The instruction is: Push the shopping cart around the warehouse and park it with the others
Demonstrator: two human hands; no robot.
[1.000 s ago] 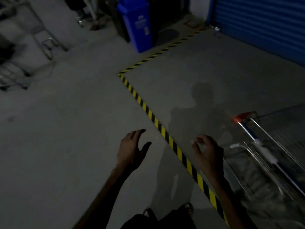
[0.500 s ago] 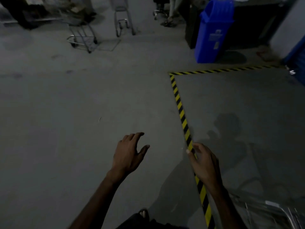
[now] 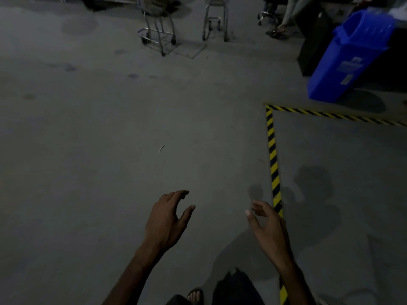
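Both hands were out in front and empty: the left hand (image 3: 164, 221) loose and open, the right hand (image 3: 267, 225) relaxed beside the striped floor tape (image 3: 273, 159). No cart was within reach. Parked carts (image 3: 157, 34) stood well ahead of the left hand; any further cart wanted both hands on its handle.

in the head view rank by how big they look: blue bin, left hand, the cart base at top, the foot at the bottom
1. blue bin
2. left hand, enlarged by nearness to the camera
3. cart base, far off, so its rank is unsure
4. foot
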